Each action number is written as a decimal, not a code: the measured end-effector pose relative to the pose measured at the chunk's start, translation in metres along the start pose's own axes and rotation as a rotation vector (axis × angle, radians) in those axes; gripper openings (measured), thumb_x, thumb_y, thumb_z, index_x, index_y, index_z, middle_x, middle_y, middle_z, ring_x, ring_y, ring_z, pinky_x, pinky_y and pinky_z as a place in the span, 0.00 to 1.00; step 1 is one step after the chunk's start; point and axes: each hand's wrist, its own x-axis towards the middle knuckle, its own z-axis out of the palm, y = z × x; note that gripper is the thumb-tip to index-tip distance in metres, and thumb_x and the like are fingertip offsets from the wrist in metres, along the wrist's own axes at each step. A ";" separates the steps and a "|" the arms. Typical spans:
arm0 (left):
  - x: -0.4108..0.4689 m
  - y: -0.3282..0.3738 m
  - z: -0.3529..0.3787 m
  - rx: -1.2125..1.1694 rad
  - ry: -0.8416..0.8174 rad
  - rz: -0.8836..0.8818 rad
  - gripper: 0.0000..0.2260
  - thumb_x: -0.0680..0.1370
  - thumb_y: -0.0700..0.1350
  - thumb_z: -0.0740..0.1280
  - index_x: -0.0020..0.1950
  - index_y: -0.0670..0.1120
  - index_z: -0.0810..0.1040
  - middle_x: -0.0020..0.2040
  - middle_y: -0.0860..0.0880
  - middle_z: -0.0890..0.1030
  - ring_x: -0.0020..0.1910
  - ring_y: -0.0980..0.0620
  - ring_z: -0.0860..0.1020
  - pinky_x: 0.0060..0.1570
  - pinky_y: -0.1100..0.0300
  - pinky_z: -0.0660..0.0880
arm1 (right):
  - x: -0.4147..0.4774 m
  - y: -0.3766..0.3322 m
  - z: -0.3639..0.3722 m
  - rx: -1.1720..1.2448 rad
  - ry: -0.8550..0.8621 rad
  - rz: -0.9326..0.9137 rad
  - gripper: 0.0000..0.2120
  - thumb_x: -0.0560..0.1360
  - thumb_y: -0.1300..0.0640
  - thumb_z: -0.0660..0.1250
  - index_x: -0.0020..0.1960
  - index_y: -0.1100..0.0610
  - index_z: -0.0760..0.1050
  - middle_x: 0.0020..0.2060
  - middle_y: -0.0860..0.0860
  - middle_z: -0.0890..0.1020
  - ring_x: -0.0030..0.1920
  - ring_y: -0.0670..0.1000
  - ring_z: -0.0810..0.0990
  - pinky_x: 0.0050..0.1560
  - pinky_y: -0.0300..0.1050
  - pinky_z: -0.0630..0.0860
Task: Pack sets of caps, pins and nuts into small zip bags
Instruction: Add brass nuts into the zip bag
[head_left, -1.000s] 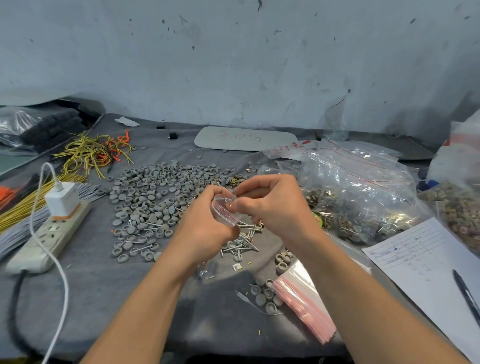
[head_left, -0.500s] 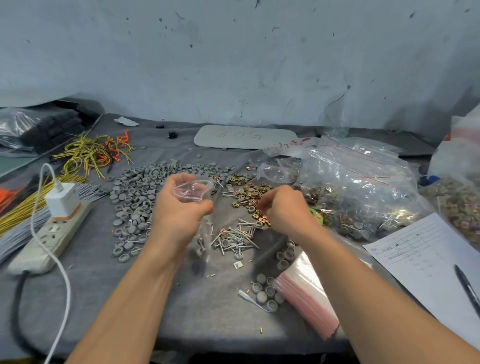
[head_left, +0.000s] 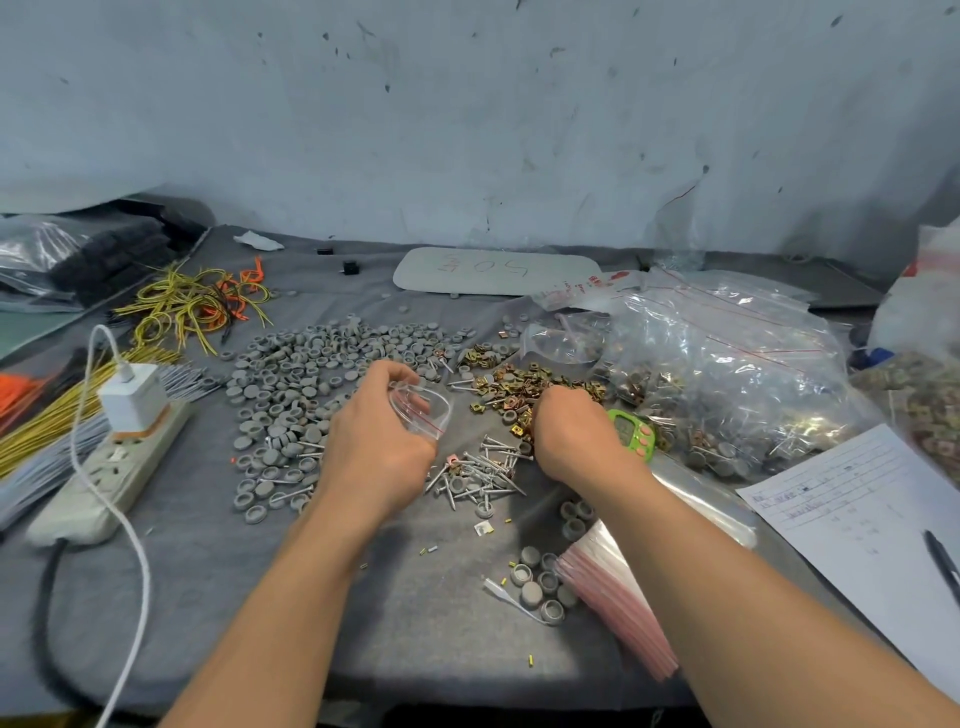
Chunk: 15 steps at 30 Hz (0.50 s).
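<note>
split apart since 1 s ago: no longer both pinching small zip bag (head_left: 421, 410) up at centre. left it w/ l hand (head_left: 374, 441) alone, swung left toward caps (head_left: 291, 384), mouth now gaping open. dropped r hand (head_left: 571, 431) onto near edge of nut pile (head_left: 519, 384), fingers curled down out of sight. bared green counter (head_left: 631, 434) beside r wrist, mostly hidden before.

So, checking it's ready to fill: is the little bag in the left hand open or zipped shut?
Open. The left hand holds the bag with its mouth spread into a wide loop, the red zip strips apart.
</note>
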 end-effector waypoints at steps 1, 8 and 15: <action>0.000 -0.001 0.000 -0.002 -0.003 0.001 0.26 0.70 0.34 0.74 0.58 0.58 0.71 0.52 0.56 0.83 0.49 0.54 0.80 0.41 0.57 0.73 | 0.000 0.000 0.000 -0.004 0.001 0.001 0.07 0.75 0.69 0.65 0.45 0.59 0.74 0.41 0.57 0.76 0.41 0.60 0.75 0.43 0.50 0.73; 0.001 -0.003 0.000 -0.004 -0.035 0.008 0.26 0.69 0.35 0.75 0.58 0.59 0.71 0.51 0.57 0.83 0.46 0.59 0.79 0.36 0.65 0.70 | 0.000 0.008 -0.005 0.126 0.003 0.069 0.13 0.75 0.70 0.66 0.54 0.59 0.85 0.52 0.59 0.85 0.52 0.60 0.84 0.53 0.49 0.82; 0.000 -0.001 0.007 0.072 -0.097 0.075 0.24 0.72 0.38 0.76 0.59 0.59 0.71 0.49 0.59 0.82 0.41 0.65 0.75 0.30 0.69 0.66 | -0.009 0.008 -0.023 0.990 0.015 0.065 0.09 0.79 0.69 0.69 0.46 0.59 0.85 0.38 0.55 0.87 0.37 0.52 0.88 0.41 0.43 0.85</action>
